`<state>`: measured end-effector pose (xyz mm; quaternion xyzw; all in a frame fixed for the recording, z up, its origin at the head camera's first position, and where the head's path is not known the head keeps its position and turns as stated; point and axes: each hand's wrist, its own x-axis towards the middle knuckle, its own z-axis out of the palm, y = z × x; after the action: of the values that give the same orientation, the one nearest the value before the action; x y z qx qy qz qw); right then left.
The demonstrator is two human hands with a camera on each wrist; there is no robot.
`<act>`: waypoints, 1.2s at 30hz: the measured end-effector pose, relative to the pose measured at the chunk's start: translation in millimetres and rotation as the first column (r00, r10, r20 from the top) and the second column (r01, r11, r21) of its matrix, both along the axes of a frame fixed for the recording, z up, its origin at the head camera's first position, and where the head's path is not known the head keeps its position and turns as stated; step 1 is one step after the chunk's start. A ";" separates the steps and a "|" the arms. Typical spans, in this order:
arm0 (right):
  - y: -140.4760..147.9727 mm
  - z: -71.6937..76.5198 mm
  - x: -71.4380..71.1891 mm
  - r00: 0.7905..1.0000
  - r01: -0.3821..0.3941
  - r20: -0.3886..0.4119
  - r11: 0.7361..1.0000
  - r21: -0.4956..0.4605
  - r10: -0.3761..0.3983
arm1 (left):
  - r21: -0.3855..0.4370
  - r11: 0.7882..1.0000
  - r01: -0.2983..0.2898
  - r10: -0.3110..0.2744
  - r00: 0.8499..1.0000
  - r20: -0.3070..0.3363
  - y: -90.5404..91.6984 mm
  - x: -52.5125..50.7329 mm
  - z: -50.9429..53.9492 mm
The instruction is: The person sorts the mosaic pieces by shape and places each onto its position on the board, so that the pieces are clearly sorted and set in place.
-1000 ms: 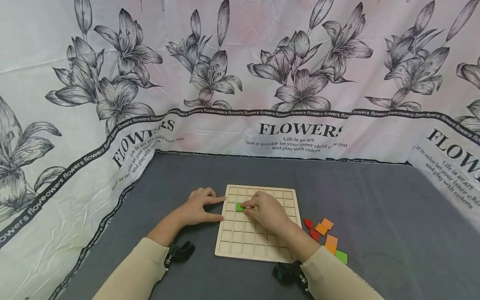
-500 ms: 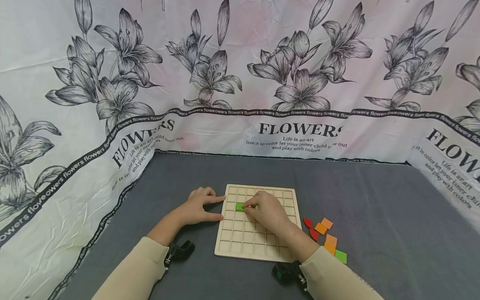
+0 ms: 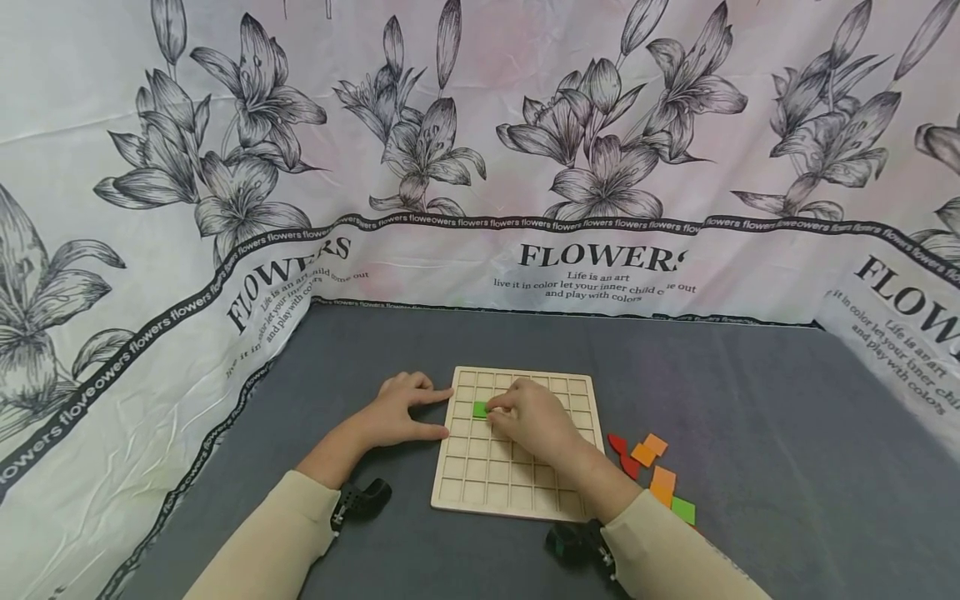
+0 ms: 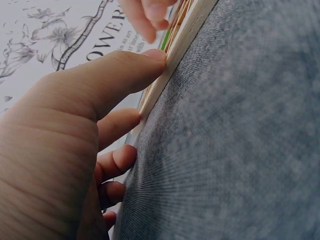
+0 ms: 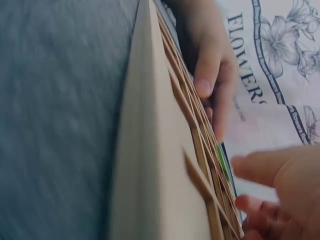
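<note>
The left hand (image 3: 400,412), thumb and forefinger spread, is bracing the left edge of the wooden board (image 3: 474,472). The right hand (image 3: 538,423) is apparently positioning the green piece (image 3: 479,410), far-left on the grid; whether it's gripping, I cannot tell. Next is likely calling for careful alignment.

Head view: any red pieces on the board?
No, both visible red pieces lie on the table, right of the board.
</note>
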<state>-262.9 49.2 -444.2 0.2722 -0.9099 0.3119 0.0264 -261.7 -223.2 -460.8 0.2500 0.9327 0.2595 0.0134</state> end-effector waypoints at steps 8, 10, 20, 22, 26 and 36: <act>17.0 25.6 -6.8 0.990 -0.038 0.133 0.998 -0.059 0.046 | -0.003 1.000 -0.007 0.007 1.000 0.006 0.7 -0.1 0.1; 23.9 32.8 -8.2 0.988 -0.050 0.145 0.997 -0.065 0.059 | -0.001 1.000 -0.007 0.007 1.000 0.008 0.9 0.0 0.0; 67.7 58.8 -16.0 0.983 -0.011 0.180 0.998 -0.055 0.020 | -0.009 1.000 0.000 0.000 1.000 0.006 0.0 -0.2 -0.8; 79.5 62.6 -18.7 0.983 0.004 0.182 0.998 -0.060 0.007 | -0.012 1.000 0.002 -0.002 1.000 0.006 0.2 -0.4 -0.7; 104.2 69.3 -23.0 0.978 0.051 0.206 0.997 -0.061 -0.037 | -0.016 1.000 0.004 -0.004 1.000 0.000 0.1 -0.7 -1.0; 160.6 75.1 -30.3 0.952 0.097 0.295 0.994 -0.058 -0.075 | -0.001 1.000 0.002 -0.002 1.000 0.001 0.1 0.5 -0.9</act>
<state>-293.2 209.9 -369.0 0.1820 -0.9030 0.3798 -0.0851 -261.2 -223.1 -461.7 0.2510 0.9325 0.2593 0.0141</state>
